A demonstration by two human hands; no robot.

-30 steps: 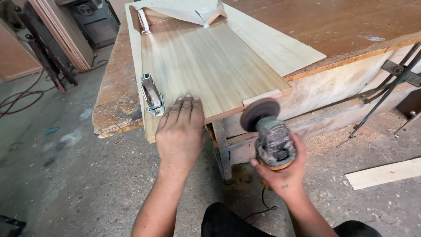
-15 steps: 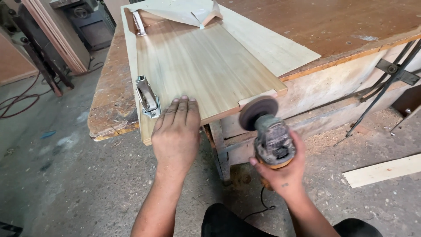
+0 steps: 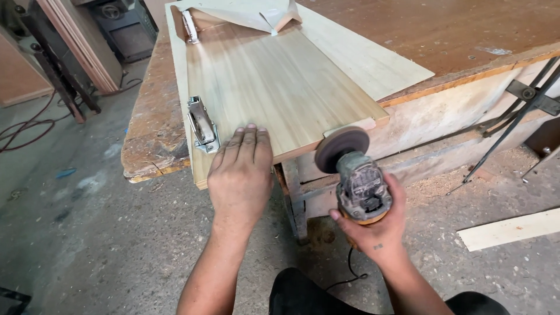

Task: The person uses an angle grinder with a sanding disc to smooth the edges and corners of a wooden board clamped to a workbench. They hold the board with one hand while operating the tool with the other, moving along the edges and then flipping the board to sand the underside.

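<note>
Head view of a workbench in a woodworking shop. The left hand [image 3: 240, 175] lies flat and spread, grasping nothing, palm pressed on the near edge of a pale wooden panel [image 3: 274, 87]; the placement appears to pin the panel against the bench. The right hand [image 3: 373, 224] is clenched around the body of an angle grinder [image 3: 356, 181], whose round sanding disc [image 3: 341, 147] faces the panel's near right corner, at or just touching its edge; contact cannot be confirmed from this angle. The grinder is carried below bench height, so that the disc meets the panel's end face rather than its top. A metal hinge [image 3: 202, 125] sits on the panel's left edge just beside the left hand, and a second hinge [image 3: 189, 26] shows at the far end. A second pale sheet [image 3: 367, 61] lies beneath the panel to the right, and a folded scrap of sheet [image 3: 256, 13] rests at its far end. The workbench [image 3: 443, 35] top is worn brown board with a chipped near corner. The concrete floor [image 3: 87, 233] carries sawdust, a loose wooden strip [image 3: 513, 228], and dark cables at left.
</note>
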